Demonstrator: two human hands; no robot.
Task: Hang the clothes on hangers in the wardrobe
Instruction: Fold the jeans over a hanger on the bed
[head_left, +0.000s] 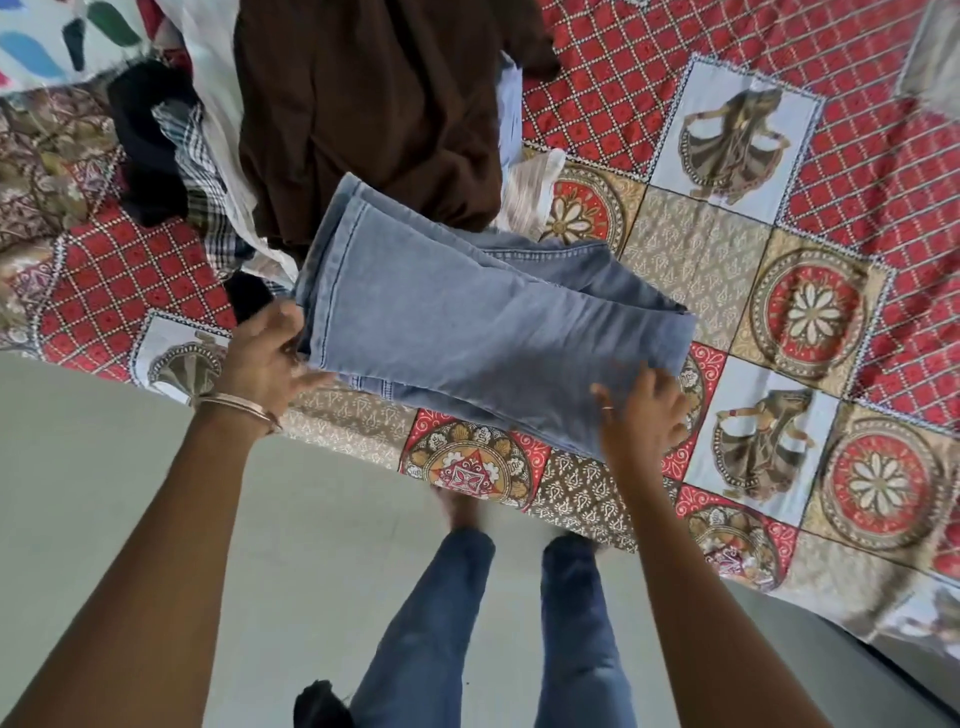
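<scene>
A pair of light blue jeans (457, 317), folded over, lies across the near edge of the patterned bedspread (727, 260). My left hand (270, 353), a bangle on its wrist, touches the jeans' left edge with spread fingers. My right hand (641, 415) rests on the jeans' lower right end, fingers extended. A dark brown garment (363, 104) lies behind the jeans. No hanger or wardrobe is in view.
More clothes are heaped at the back left: a black piece (150, 140), a checked cloth (195, 171) and white fabric (218, 78). Pale floor (130, 467) lies on the near side of the bed. My legs in blue jeans (493, 623) stand close to the bed's edge.
</scene>
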